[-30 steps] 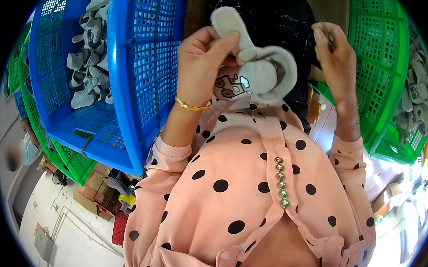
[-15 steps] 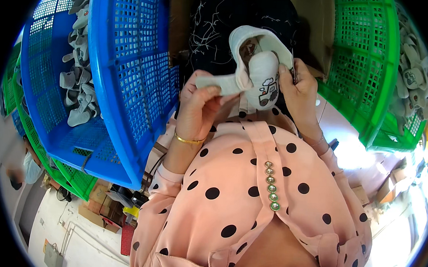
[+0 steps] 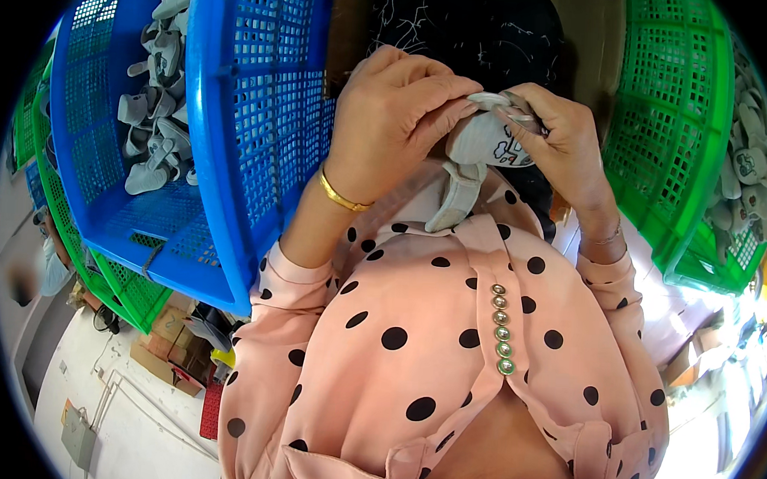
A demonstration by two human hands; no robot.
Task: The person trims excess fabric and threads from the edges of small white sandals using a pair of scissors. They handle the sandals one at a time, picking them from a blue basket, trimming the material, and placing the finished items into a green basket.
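Note:
A small pale fabric shoe [image 3: 476,142] with a cartoon print is held up above my lap. My left hand [image 3: 393,120] is closed in a pinch on its upper rim, thumb against fingertips. Gripping the shoe's other side is my right hand [image 3: 569,143], its thumb pressed near the print. A small dark, shiny thing shows at the right fingers, too covered to make out. The shoe's loose strap [image 3: 455,200] hangs down toward my polka-dot blouse. My fingers cover part of the shoe's opening.
On the left stands a blue plastic basket [image 3: 201,146] with several pale shoes [image 3: 161,136] inside. A green basket [image 3: 662,140] on the right also holds shoes [image 3: 750,166]. Dark cloth [image 3: 470,29] strewn with loose threads covers my lap. Cardboard boxes [image 3: 169,350] lie at lower left.
My left hand let go of the strap, moved up and right, and now pinches the shoe's rim. The shoe has turned, and its strap now hangs downward.

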